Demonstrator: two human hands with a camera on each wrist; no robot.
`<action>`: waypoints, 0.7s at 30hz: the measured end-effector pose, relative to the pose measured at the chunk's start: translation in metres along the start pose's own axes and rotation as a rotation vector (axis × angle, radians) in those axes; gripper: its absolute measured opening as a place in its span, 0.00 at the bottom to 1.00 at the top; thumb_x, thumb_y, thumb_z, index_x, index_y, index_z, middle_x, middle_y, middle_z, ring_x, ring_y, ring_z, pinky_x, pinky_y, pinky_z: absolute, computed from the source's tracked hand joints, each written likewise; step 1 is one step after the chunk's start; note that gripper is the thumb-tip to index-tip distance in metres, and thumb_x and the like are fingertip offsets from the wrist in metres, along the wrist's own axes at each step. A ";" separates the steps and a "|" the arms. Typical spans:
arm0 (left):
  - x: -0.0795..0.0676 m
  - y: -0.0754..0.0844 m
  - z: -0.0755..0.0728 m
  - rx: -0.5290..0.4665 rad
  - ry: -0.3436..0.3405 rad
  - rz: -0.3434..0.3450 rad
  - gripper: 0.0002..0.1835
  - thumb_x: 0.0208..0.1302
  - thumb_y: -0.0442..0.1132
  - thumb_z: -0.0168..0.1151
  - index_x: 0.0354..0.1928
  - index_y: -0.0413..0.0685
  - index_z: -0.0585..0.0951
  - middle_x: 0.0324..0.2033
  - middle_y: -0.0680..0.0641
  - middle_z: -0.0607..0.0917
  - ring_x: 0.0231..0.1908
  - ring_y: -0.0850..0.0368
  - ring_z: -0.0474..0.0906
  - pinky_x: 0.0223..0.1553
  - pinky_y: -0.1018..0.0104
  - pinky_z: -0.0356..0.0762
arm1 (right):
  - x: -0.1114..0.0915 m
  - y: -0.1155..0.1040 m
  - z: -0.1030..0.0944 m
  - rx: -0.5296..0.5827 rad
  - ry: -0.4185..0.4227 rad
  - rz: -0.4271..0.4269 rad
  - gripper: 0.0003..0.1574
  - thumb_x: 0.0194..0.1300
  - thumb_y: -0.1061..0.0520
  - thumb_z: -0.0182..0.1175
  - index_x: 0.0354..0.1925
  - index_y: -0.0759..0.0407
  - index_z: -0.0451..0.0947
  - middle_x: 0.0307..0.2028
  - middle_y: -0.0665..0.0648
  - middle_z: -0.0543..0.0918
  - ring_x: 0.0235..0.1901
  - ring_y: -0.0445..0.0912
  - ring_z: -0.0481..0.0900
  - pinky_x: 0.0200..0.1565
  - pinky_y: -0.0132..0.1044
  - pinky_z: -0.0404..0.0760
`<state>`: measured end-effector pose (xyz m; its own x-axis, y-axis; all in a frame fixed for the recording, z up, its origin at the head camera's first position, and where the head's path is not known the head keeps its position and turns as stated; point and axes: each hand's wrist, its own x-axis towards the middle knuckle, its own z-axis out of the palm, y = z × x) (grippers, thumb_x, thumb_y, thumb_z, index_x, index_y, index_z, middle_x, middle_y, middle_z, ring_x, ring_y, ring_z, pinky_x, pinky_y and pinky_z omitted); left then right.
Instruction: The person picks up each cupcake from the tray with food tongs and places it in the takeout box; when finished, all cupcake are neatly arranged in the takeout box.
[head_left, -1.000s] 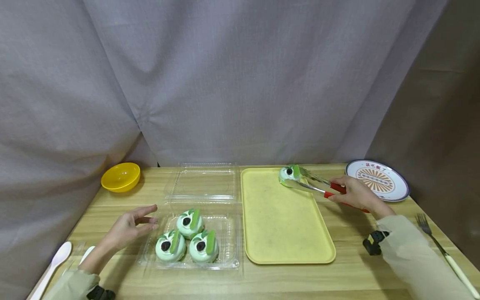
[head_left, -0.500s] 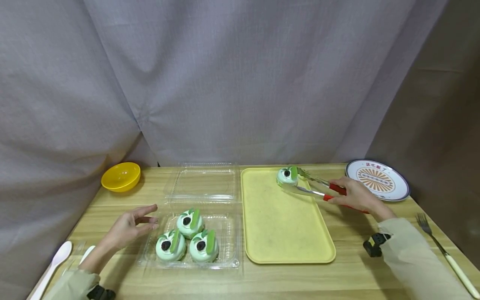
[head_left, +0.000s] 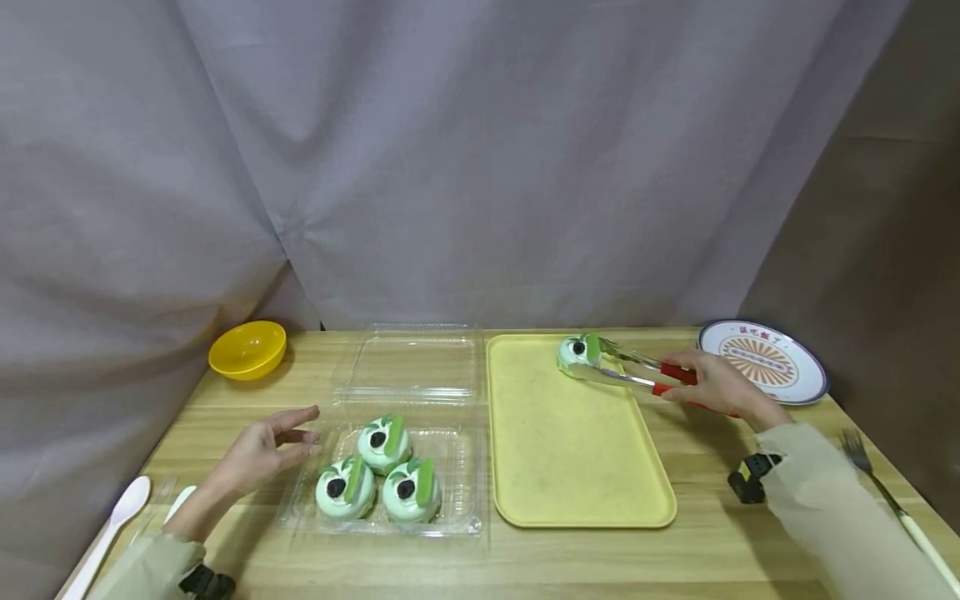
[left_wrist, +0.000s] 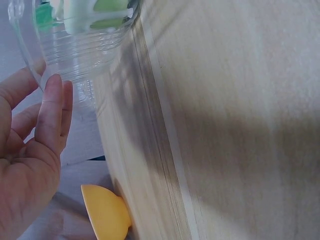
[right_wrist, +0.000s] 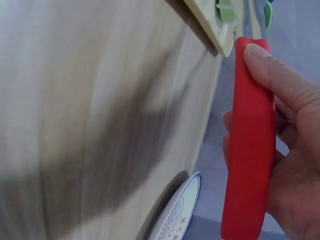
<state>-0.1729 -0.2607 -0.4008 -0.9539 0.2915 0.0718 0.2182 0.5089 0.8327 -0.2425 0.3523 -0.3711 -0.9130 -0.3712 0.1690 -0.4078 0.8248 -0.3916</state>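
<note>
"What has changed around the shallow yellow rectangular tray (head_left: 570,454)?"

"Little. The round pale-green cake with a black topping and bright green slice (head_left: 574,358), at the tray's far end, is a touch farther left than a second ago. The whole head view has also shifted slightly, tray and all."

"And the grip?"

"Past the tray's right edge, the right hand (head_left: 716,386) holds the silver metal tongs with red handles (head_left: 633,381), thumb on the red as before. Their arms straddle the cake; whether they squeeze it, or whether it touches the tray, I can't tell."

"The left hand (head_left: 264,452)?"

"Unchanged, well left of the tray: fingers loosely bent, holding nothing, beside the clear plastic hinged box (head_left: 460,475). I can't tell if they touch its rim."

"And in the box?"

"Just left of the tray, three matching pale-green cakes (head_left: 411,504) sit as before. The round white patterned plate (head_left: 804,367) stays right of the tray."
</note>
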 end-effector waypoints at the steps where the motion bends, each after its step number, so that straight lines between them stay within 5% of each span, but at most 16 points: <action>1: 0.002 0.001 0.001 0.003 -0.003 -0.001 0.32 0.61 0.31 0.66 0.64 0.22 0.66 0.63 0.23 0.69 0.47 0.56 0.84 0.43 0.79 0.82 | -0.004 -0.001 0.000 -0.004 0.010 -0.003 0.32 0.52 0.59 0.74 0.53 0.74 0.77 0.42 0.68 0.84 0.40 0.48 0.78 0.37 0.33 0.78; 5: 0.008 0.003 0.004 0.004 -0.012 0.001 0.32 0.60 0.31 0.66 0.64 0.23 0.67 0.63 0.24 0.70 0.49 0.45 0.83 0.43 0.79 0.81 | -0.020 -0.012 0.003 0.013 0.077 -0.042 0.33 0.50 0.60 0.75 0.53 0.72 0.78 0.42 0.67 0.83 0.38 0.37 0.74 0.34 0.29 0.76; 9: 0.010 0.004 0.004 0.005 -0.009 0.003 0.32 0.60 0.30 0.66 0.63 0.22 0.67 0.62 0.24 0.70 0.48 0.47 0.84 0.42 0.79 0.82 | -0.026 -0.049 0.009 0.071 0.112 -0.111 0.33 0.47 0.60 0.76 0.53 0.69 0.80 0.44 0.66 0.84 0.41 0.33 0.73 0.36 0.27 0.77; 16: 0.010 0.005 0.003 0.007 -0.012 -0.011 0.32 0.60 0.32 0.66 0.64 0.24 0.67 0.64 0.25 0.69 0.49 0.46 0.83 0.43 0.79 0.81 | -0.024 -0.129 0.027 0.242 0.001 -0.139 0.31 0.52 0.57 0.74 0.55 0.63 0.79 0.40 0.55 0.82 0.35 0.35 0.71 0.33 0.27 0.73; 21: 0.010 0.005 0.004 0.001 -0.019 -0.007 0.32 0.60 0.31 0.66 0.64 0.23 0.67 0.63 0.23 0.69 0.48 0.45 0.83 0.43 0.79 0.82 | -0.023 -0.160 0.038 0.225 -0.040 -0.139 0.30 0.52 0.57 0.74 0.54 0.63 0.80 0.37 0.51 0.80 0.30 0.35 0.68 0.29 0.26 0.70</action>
<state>-0.1808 -0.2515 -0.3979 -0.9511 0.3039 0.0556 0.2122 0.5119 0.8324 -0.1565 0.2126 -0.3470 -0.8455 -0.4945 0.2015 -0.5139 0.6509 -0.5588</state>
